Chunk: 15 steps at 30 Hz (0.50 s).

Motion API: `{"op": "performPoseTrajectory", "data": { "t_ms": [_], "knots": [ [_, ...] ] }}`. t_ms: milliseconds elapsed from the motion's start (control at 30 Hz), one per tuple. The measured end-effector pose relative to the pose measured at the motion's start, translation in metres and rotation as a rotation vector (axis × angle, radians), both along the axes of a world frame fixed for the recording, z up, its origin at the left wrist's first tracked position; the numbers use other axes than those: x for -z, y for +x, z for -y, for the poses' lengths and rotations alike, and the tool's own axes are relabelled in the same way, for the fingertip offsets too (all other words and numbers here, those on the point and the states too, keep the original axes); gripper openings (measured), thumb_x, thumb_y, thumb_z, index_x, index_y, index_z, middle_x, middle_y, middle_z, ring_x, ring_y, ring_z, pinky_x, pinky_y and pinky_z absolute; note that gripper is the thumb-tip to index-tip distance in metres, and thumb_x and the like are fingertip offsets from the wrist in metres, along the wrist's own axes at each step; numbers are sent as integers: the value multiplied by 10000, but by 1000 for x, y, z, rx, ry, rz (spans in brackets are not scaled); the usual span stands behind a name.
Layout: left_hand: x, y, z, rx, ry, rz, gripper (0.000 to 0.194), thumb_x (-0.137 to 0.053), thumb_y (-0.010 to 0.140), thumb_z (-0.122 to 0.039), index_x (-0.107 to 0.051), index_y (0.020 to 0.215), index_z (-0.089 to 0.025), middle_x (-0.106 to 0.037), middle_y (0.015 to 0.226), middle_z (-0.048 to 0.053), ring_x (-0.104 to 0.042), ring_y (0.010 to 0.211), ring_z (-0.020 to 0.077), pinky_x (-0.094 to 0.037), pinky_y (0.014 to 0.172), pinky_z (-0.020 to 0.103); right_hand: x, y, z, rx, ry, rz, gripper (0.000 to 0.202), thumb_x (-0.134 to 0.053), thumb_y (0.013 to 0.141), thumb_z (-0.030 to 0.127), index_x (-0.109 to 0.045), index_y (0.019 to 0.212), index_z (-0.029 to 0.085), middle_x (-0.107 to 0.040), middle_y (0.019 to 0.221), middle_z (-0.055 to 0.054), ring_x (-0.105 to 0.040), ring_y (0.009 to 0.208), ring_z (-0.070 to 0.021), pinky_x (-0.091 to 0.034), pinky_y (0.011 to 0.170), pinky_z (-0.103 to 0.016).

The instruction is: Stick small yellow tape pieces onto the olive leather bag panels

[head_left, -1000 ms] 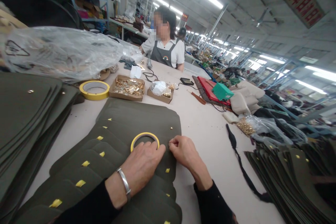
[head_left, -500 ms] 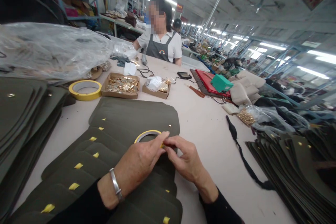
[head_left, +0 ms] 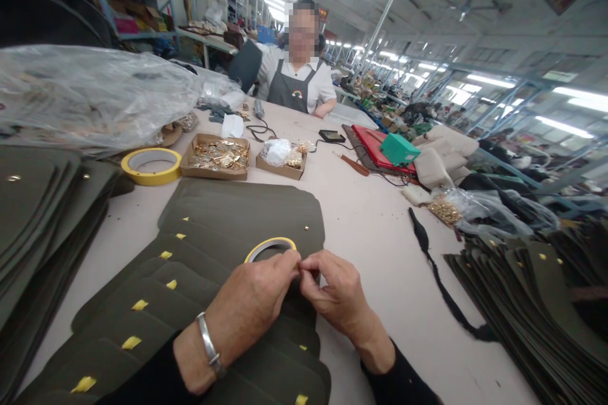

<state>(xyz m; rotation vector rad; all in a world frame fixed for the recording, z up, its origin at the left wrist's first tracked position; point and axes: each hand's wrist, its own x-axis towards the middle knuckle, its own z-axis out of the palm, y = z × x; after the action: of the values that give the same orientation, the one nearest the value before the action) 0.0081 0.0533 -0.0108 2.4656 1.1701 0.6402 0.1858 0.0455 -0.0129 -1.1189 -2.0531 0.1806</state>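
Note:
My left hand [head_left: 251,291], a silver bangle at its wrist, is closed round a roll of yellow tape [head_left: 272,243] whose upper rim shows above the fingers. Thumb and finger of my right hand [head_left: 335,288] are pinched at the roll's right edge, close to my left fingertips; what they pinch is too small to make out. Both hands are over overlapping dark green panels [head_left: 242,202]. Small yellow tape pieces [head_left: 139,305] dot the panels in a slanting row, and a small gold stud [head_left: 306,228] shows near the top right.
A second yellow tape roll [head_left: 151,166], a box of gold metal parts [head_left: 215,157] and a smaller box [head_left: 281,161] stand behind the panels. Green stacks lie at both sides. A black strap [head_left: 437,278] lies right. Across the table is a person [head_left: 297,85].
My left fingers have drawn in at the tape's edge, and my fingertips have come closer together. The person opposite has turned toward the table, and a dark panel now shows raised beside them.

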Motion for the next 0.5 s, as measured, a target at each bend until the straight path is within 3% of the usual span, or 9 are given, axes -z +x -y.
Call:
{"op": "performPoseTrajectory", "data": {
  "t_ms": [100,333,500],
  "knots": [
    [2,0,0,-21,23,-21,152,-373,961,-189,-503,888,-220,-600,743,-18,-601,652,152,-407,567,263,-3,-4,3,61,-103,-67,144,-524,803,127,-655,763,172,-639,650,-26,-575,572,-131,-460,573,-244],
    [4,1,2,-20,180,26,214,-355,955,-154,-540,861,-208,-559,738,-2,-553,658,147,-412,595,258,-1,-5,-4,234,-675,-519,94,-598,741,220,-632,681,158,-600,506,23,-557,422,-107,-433,416,-196],
    [5,-2,-7,-79,204,-59,195,-362,976,-192,-556,953,-190,-611,825,21,-572,769,161,-445,714,284,12,20,-21,305,-665,-623,209,-657,759,343,-671,757,135,-650,577,-11,-594,491,-126,-516,490,-240]
  ]
}}
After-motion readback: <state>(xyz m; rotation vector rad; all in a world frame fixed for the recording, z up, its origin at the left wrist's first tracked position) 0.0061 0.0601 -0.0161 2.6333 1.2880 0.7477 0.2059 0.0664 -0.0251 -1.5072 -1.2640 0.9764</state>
